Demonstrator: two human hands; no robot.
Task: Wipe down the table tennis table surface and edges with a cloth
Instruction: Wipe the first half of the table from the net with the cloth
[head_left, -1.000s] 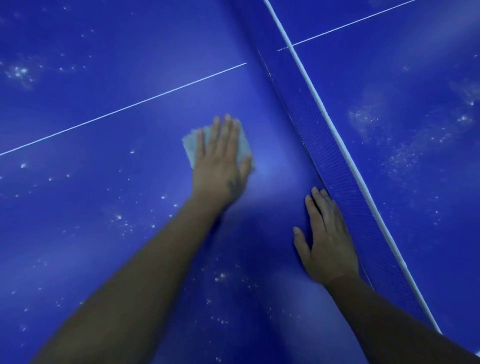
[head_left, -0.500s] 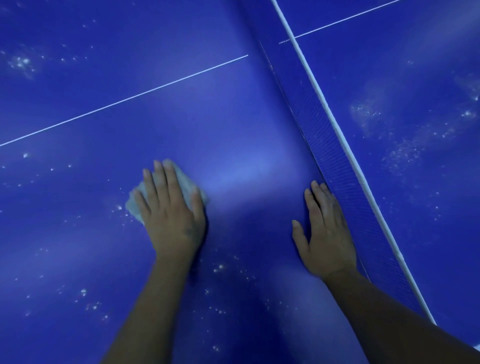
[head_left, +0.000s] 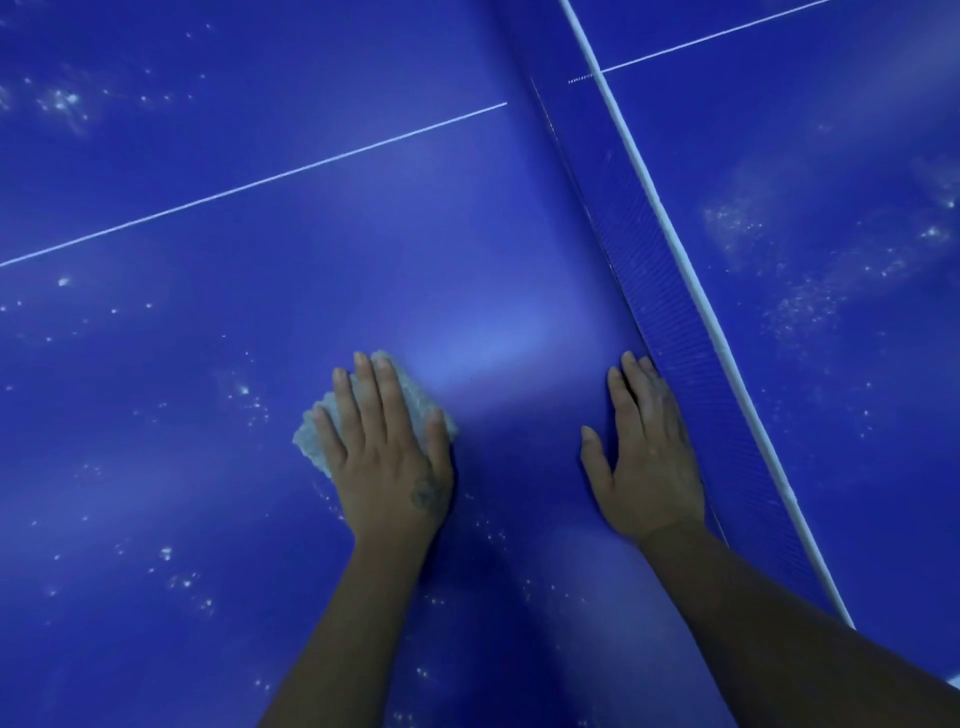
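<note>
The blue table tennis table (head_left: 260, 312) fills the view, with a thin white line running across its left half. My left hand (head_left: 387, 457) lies flat with straight fingers on a pale crumpled cloth (head_left: 311, 441), pressing it against the surface. The cloth shows at the fingertips and beside the little finger. My right hand (head_left: 644, 457) rests flat on the table, fingers straight, its fingertips right against the foot of the net (head_left: 654, 270).
The net with its white top band (head_left: 691, 291) runs diagonally from top centre to bottom right. White dust specks (head_left: 800, 301) lie on the far half beyond the net and on the near half left of the cloth (head_left: 244, 395).
My left hand has slid the cloth from near the net toward me and to the left, then back a little to the right. My right hand has stayed in place.
</note>
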